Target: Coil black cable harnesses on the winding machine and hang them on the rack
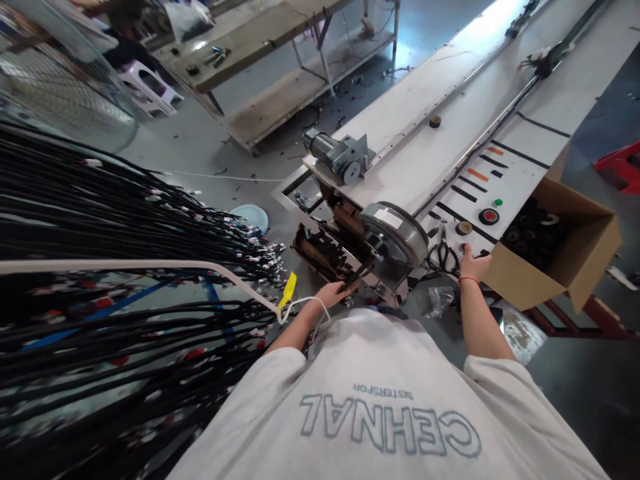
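My left hand (334, 295) is low at the near end of the long white machine table, its fingers closed round something dark that I cannot make out. Just beyond it stands a round metal wheel housing (395, 233) with a white label. My right hand (475, 267) rests on the table's near corner, thumb and fingers apart, the thumb at a small dark red spot. Black-handled scissors (443, 255) lie to its left. Close by are a tape roll (464, 228), a red button (489, 216) and a green button (498, 202).
Bundles of black cables (150, 207) with white connectors hang at the left. A motor (335, 155) sits on the table's left edge. An open cardboard box (585, 260) of dark rolls stands at the right. Behind are a workbench (250, 40) and a white stool (150, 87).
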Motion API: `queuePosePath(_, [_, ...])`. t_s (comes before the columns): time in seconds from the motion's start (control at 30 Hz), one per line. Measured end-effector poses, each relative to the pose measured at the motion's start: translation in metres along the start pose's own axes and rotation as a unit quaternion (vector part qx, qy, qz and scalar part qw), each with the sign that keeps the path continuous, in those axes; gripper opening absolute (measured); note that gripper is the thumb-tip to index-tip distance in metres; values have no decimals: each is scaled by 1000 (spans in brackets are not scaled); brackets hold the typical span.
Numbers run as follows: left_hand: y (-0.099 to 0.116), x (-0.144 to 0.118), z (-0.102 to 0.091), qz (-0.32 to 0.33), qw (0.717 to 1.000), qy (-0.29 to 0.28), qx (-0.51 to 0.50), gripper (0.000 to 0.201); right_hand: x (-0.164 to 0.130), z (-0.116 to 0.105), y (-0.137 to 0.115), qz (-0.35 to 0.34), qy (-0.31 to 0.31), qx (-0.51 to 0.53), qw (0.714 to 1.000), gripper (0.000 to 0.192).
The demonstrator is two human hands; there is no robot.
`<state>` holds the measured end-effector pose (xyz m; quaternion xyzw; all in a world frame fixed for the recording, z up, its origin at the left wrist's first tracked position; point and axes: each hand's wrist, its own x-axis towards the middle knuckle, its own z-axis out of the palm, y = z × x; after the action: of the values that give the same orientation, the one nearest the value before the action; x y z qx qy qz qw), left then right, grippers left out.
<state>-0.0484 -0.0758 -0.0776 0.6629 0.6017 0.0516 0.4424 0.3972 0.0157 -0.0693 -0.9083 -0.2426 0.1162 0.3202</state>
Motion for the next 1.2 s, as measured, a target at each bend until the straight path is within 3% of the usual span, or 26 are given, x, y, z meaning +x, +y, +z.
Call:
queuePosePath(0.13, [-6,-28,3,5,999,29,-18,36,1,0,0,1,-6,13,1000,71])
queuePosePath(0.27, [9,-40,1,3,995,84,-60,39,1,0,-1,10,-3,21,1000,71])
queuePosePath(0.57, [50,-9,-18,26,984,139,-112,46,1,0,1,8,3,30,1000,69])
queuePosePath(0.9, [73,11,-14,68,986,132,-78,50,0,-1,0,0,-4,45,999,66])
queuePosePath(1.03, [70,11,-7,85,988,124,-40,45,-2,-1,-1,6,-1,35,999,70])
queuePosePath(1.2, [40,7,5,54,996,59,-26,39,0,0,-2,17,-2,18,1000,74])
